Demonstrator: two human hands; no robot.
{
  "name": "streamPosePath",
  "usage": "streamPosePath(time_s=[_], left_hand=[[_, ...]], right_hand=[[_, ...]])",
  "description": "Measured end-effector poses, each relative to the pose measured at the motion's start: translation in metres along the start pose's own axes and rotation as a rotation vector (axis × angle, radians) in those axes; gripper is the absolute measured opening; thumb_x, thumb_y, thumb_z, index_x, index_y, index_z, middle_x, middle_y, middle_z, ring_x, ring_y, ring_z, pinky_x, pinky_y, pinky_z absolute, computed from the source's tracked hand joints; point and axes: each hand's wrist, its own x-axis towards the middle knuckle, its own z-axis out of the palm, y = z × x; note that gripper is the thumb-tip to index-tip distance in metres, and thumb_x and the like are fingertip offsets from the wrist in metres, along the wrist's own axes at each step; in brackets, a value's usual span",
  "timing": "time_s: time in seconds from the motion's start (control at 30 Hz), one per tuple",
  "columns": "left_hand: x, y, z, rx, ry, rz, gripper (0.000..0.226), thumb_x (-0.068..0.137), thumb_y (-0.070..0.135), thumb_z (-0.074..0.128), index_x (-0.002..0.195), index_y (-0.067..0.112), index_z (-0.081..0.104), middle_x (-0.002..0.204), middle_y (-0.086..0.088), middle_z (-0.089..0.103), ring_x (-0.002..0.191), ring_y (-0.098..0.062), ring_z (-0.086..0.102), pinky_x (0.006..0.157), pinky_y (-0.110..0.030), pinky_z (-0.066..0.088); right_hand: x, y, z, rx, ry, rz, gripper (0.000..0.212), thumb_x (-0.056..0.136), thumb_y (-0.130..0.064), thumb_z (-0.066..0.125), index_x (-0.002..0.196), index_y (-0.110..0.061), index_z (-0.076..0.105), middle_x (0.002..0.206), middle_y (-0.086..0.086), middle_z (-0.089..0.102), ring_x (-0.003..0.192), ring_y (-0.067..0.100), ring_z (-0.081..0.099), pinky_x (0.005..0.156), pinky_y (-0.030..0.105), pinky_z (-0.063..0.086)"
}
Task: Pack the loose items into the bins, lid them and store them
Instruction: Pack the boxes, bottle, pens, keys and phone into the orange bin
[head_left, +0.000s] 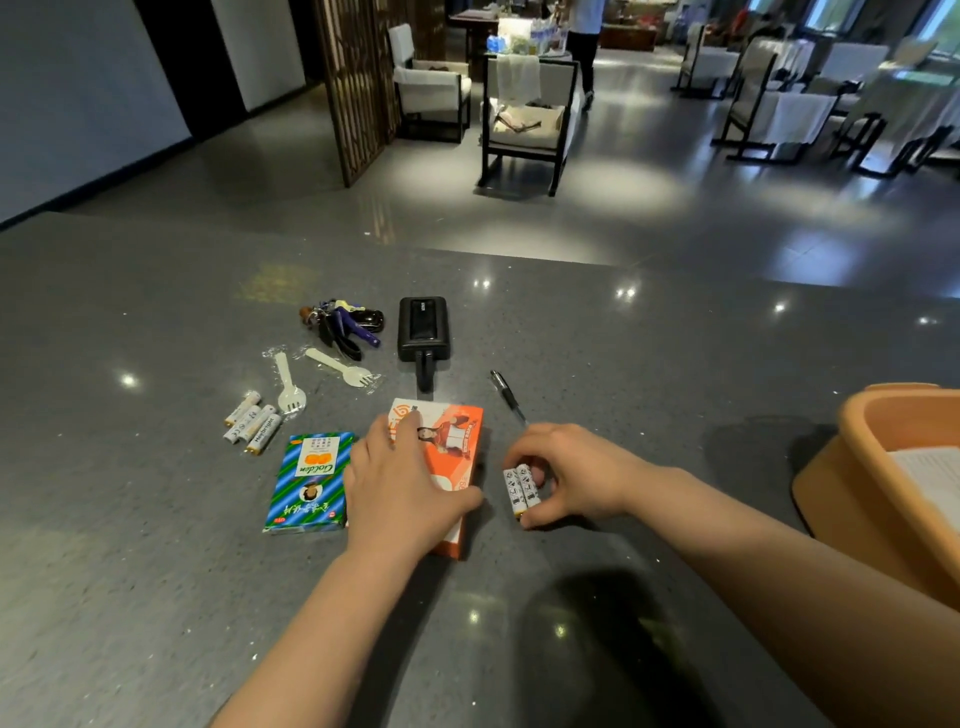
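At right, orange bin (852, 467) holds a white sheet (930, 478)

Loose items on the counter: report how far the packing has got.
Done: little; the orange bin holds only a sheet of paper and no lid shows. In hand: right hand grips two batteries; left hand rests on the orange box. Left: green box, three batteries, sporks, keys, power bank, pen.
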Motion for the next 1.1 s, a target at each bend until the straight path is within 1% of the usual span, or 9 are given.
streamPosePath(time_s=[0.13, 0.3, 0.5, 0.63, 0.8, 0.9, 0.97, 1.03, 1.1], left_hand=[[0.003, 0.059, -0.017, -0.097, 0.013, 0.190, 0.098, 0.054, 0.053, 0.072, 0.139, 0.026, 0.031, 0.150, -0.006, 0.025, 0.131, -0.030, 0.026, 0.106, -0.042, 0.024], [-0.028, 0.170, -0.014, -0.274, -0.051, 0.490, 0.101, 0.050, 0.062, 0.068, 0.139, 0.032, 0.030, 0.149, 0.002, 0.025, 0.130, -0.023, 0.024, 0.106, -0.041, 0.024], [-0.092, 0.286, 0.021, -0.410, -0.148, 0.697, 0.103, 0.048, 0.062, 0.071, 0.139, 0.033, 0.031, 0.148, 0.003, 0.028, 0.131, -0.020, 0.025, 0.106, -0.037, 0.023], [-0.121, 0.342, 0.051, -0.406, -0.199, 0.761, 0.104, 0.049, 0.065, 0.070, 0.139, 0.036, 0.027, 0.147, 0.006, 0.025, 0.132, -0.018, 0.022, 0.107, -0.041, 0.023], [-0.125, 0.376, 0.081, -0.380, -0.144, 0.675, 0.102, 0.050, 0.066, 0.070, 0.138, 0.037, 0.028, 0.146, 0.007, 0.028, 0.131, -0.020, 0.025, 0.106, -0.043, 0.026], [-0.121, 0.378, 0.092, -0.368, -0.124, 0.615, 0.102, 0.048, 0.067, 0.068, 0.137, 0.037, 0.029, 0.144, 0.008, 0.030, 0.130, -0.018, 0.025, 0.104, -0.040, 0.027], [-0.117, 0.380, 0.096, -0.352, -0.126, 0.587, 0.102, 0.047, 0.066, 0.066, 0.137, 0.037, 0.028, 0.144, 0.009, 0.029, 0.131, -0.018, 0.023, 0.104, -0.040, 0.027], [-0.116, 0.382, 0.100, -0.314, -0.135, 0.571, 0.101, 0.050, 0.064, 0.069, 0.138, 0.037, 0.027, 0.145, 0.008, 0.028, 0.131, -0.019, 0.023, 0.105, -0.040, 0.026], [-0.116, 0.384, 0.103, -0.247, -0.134, 0.566, 0.102, 0.052, 0.065, 0.069, 0.139, 0.035, 0.025, 0.146, 0.007, 0.028, 0.132, -0.021, 0.024, 0.108, -0.043, 0.024]], right_hand=[[-0.055, 0.004, -0.056, -0.082, 0.104, 0.065, 0.053, 0.064, -0.033, 0.084, 0.112, -0.022, 0.064, 0.097, -0.006, 0.056, 0.081, 0.005, 0.051, 0.069, 0.012, 0.038], [-0.200, 0.025, -0.123, -0.150, 0.337, 0.297, 0.050, 0.065, -0.041, 0.083, 0.110, -0.028, 0.063, 0.093, -0.017, 0.054, 0.081, -0.003, 0.053, 0.069, 0.006, 0.038], [-0.373, 0.065, -0.135, -0.118, 0.488, 0.635, 0.050, 0.062, -0.039, 0.084, 0.107, -0.035, 0.061, 0.091, -0.022, 0.056, 0.085, 0.001, 0.057, 0.066, 0.015, 0.046], [-0.417, 0.096, -0.114, -0.117, 0.389, 0.693, 0.051, 0.062, -0.045, 0.083, 0.106, -0.036, 0.060, 0.095, -0.018, 0.058, 0.086, 0.002, 0.056, 0.073, 0.002, 0.038], [-0.396, 0.128, -0.091, -0.140, 0.125, 0.728, 0.046, 0.066, -0.054, 0.077, 0.105, -0.036, 0.059, 0.095, -0.018, 0.053, 0.085, 0.004, 0.051, 0.072, 0.019, 0.045], [-0.369, 0.143, -0.074, -0.133, -0.131, 0.798, 0.039, 0.069, -0.046, 0.080, 0.099, -0.027, 0.062, 0.090, -0.008, 0.061, 0.079, 0.011, 0.058, 0.064, 0.023, 0.048], [-0.354, 0.150, -0.067, -0.075, -0.266, 0.812, 0.032, 0.073, -0.039, 0.079, 0.095, -0.023, 0.063, 0.088, -0.004, 0.064, 0.079, 0.013, 0.062, 0.066, 0.025, 0.052], [-0.346, 0.154, -0.062, -0.063, -0.313, 0.811, 0.026, 0.075, -0.036, 0.078, 0.089, -0.021, 0.061, 0.087, -0.002, 0.064, 0.078, 0.013, 0.062, 0.068, 0.025, 0.054], [-0.342, 0.154, -0.055, -0.097, -0.299, 0.818, 0.029, 0.075, -0.035, 0.078, 0.078, -0.022, 0.052, 0.084, -0.002, 0.062, 0.073, 0.011, 0.060, 0.060, 0.022, 0.051]])
